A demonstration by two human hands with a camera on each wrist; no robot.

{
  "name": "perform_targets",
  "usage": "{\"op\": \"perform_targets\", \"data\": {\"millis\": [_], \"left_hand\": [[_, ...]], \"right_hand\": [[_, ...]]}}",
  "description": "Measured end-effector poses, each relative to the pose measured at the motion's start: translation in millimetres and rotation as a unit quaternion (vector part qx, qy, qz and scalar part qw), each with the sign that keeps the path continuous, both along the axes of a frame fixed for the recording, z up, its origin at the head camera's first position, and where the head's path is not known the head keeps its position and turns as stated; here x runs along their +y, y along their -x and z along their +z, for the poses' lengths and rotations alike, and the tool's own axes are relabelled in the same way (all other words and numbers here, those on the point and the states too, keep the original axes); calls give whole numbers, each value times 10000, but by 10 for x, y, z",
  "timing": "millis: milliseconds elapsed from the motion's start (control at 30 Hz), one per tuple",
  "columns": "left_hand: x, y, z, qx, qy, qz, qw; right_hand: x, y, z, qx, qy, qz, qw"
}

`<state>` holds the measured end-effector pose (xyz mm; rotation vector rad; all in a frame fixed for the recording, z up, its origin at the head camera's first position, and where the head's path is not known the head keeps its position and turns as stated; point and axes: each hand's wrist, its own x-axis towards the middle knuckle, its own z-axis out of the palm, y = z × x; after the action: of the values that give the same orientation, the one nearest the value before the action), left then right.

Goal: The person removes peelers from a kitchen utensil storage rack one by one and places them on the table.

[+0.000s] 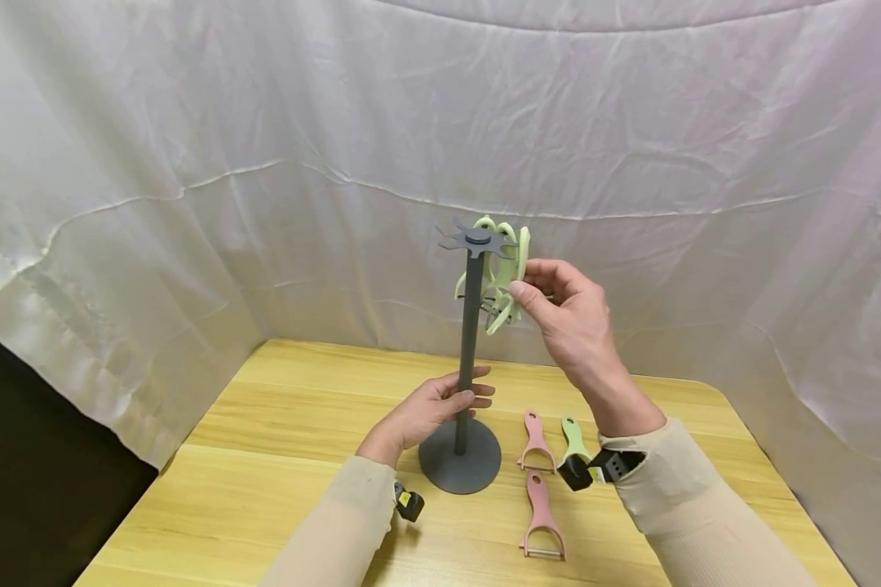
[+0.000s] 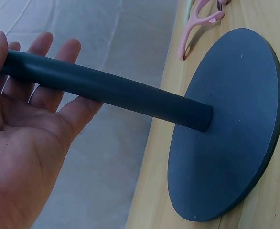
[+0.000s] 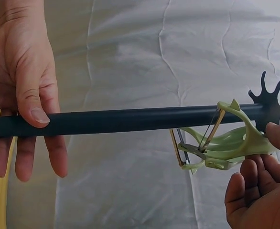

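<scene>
A dark grey stand rises from a round base [image 1: 461, 471] to a crown of curved hooks [image 1: 477, 237]. My left hand [image 1: 427, 410] holds its pole [image 1: 471, 326] low down, thumb in front and fingers spread behind, as the right wrist view also shows. Up by the crown, my right hand [image 1: 583, 322] pinches a light green Y-shaped peeler [image 1: 524, 251] between thumb and fingers, its handle right at a hook. Other green peelers [image 1: 505, 265] hang beside it on the right and far side, their blade ends pointing down and partly overlapping.
Right of the base, a pink peeler [image 1: 534, 434] and a second pink peeler [image 1: 540, 507] lie on the wooden table [image 1: 301, 456]. A green peeler [image 1: 573, 434] lies there too, partly hidden by my right wrist camera [image 1: 577, 472]. Behind hangs a pale curtain [image 1: 367, 269].
</scene>
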<state>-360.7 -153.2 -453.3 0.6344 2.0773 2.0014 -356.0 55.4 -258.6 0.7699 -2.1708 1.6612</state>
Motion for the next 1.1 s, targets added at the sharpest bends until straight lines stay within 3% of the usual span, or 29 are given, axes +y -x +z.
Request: {"op": "perform_targets", "data": {"millis": [667,1100], "left_hand": [[3,4,-17,16,-99,0,9999],[7,-5,-8,-7,-108,16,9999]], "right_hand": [[54,-54,7,35,317,-163,9994],[89,-71,-16,27,193,-229,9995]]}}
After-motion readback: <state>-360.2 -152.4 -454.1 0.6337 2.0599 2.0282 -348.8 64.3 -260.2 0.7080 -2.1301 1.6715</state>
